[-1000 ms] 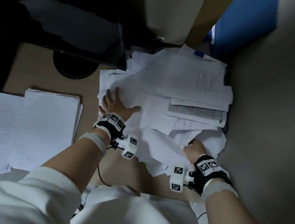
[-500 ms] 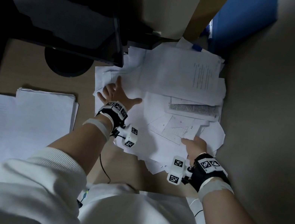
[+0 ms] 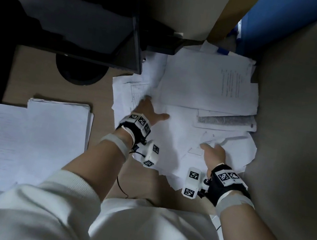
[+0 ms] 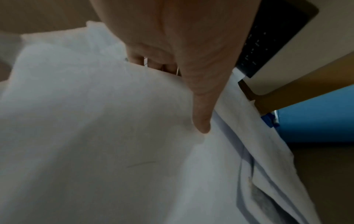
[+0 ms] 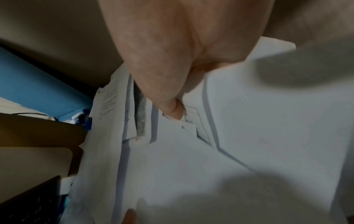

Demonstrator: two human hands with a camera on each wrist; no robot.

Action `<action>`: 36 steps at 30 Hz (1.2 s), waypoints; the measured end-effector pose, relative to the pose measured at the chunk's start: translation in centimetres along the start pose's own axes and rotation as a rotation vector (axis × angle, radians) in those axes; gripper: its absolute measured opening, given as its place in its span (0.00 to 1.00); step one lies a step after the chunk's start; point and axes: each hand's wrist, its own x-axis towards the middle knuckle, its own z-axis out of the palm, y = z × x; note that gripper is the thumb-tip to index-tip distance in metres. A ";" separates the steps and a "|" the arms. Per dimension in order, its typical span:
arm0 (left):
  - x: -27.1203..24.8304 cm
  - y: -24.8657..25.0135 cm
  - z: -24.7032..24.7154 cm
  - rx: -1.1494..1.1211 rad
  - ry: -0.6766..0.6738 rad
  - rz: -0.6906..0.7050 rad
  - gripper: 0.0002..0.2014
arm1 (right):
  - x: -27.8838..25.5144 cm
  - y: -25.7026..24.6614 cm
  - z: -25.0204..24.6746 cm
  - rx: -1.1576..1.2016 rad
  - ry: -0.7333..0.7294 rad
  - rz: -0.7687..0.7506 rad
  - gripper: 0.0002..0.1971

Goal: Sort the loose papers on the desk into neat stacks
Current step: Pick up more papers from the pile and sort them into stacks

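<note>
Left hand (image 3: 146,110) lies flat, fingers released, on the papers (image 3: 197,84); right hand (image 3: 214,154) seems to pinch a sheet (image 3: 233,147) nearer the pile's front.

dim light | soft shadows | wrist views blurred | edges distorted
</note>
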 end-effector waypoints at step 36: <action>-9.6 -3.3 2.1 -0.465 0.350 -0.160 0.38 | -1.4 2.0 -2.8 0.060 -0.001 -0.215 0.37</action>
